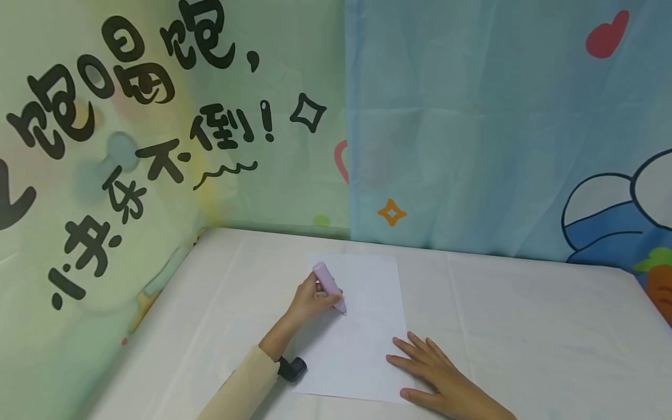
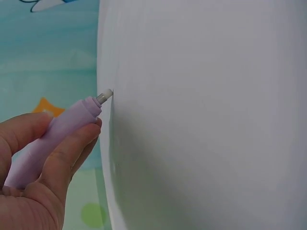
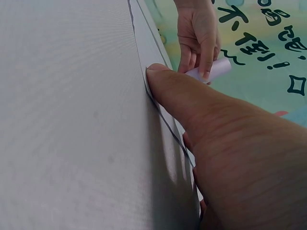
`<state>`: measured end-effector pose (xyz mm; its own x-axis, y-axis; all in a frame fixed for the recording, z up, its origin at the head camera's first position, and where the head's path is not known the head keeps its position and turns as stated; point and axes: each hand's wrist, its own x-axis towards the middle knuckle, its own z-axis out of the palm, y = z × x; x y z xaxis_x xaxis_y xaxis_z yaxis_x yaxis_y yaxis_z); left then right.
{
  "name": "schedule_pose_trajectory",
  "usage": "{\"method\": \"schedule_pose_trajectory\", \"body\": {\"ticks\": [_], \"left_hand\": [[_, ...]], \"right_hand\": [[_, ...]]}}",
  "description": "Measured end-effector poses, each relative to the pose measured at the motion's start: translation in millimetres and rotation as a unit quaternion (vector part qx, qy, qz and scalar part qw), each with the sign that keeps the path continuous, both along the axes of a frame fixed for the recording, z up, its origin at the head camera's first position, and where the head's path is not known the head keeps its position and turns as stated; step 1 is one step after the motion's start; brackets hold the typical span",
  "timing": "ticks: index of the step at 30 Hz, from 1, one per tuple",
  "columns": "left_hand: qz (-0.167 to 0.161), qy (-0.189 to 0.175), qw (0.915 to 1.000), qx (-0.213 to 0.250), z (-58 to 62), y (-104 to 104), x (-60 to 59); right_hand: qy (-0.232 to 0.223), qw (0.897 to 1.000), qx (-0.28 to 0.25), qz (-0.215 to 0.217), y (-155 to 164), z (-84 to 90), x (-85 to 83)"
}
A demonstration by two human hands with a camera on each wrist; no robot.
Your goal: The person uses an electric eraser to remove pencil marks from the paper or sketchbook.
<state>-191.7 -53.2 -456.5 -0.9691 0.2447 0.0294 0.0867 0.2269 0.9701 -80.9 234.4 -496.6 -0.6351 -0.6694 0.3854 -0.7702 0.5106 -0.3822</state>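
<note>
The left hand gripped a pale purple electric eraser, fingers and thumb curled round its barrel, with the small white tip set against the sheet of white paper near its left-hand middle. The eraser leaned tilted, its blunt end up and away from the person. The paper lay flat on the white table, close to the centre. The right hand rested flat on the sheet's lower right corner, fingers straight and spread, thumb pressed along the paper's edge (the right wrist view showed this plainly). The two hands were apart. A black wrist camera sat by the cream sleeve. Cartoon-printed curtains hung behind the table
</note>
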Motion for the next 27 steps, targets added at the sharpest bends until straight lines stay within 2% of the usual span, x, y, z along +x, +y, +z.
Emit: {"method": "schedule_pose_trajectory", "body": {"ticks": [2, 4, 18, 27], "left_hand": [[0.002, -0.003, 1.0000, -0.003, -0.1, -0.6, -0.2], [0.003, -0.004, 1.0000, 0.000, -7.6, -2.5, -4.0], [0.010, -0.003, 0.9999, 0.003, -8.6, -11.9, -3.2], [0.003, 0.001, 1.0000, 0.007, -10.0, -18.8, -3.4]], "right_hand": [[0.000, 1.000, -0.001, 0.000, -0.2, 0.1, 0.0], [0.001, 1.000, -0.001, 0.000, -0.5, 0.1, -0.2], [-0.004, 1.000, -0.002, 0.000, -0.9, -1.1, -1.2], [-0.003, 1.000, -0.002, 0.001, -1.3, -2.0, -2.7]]}}
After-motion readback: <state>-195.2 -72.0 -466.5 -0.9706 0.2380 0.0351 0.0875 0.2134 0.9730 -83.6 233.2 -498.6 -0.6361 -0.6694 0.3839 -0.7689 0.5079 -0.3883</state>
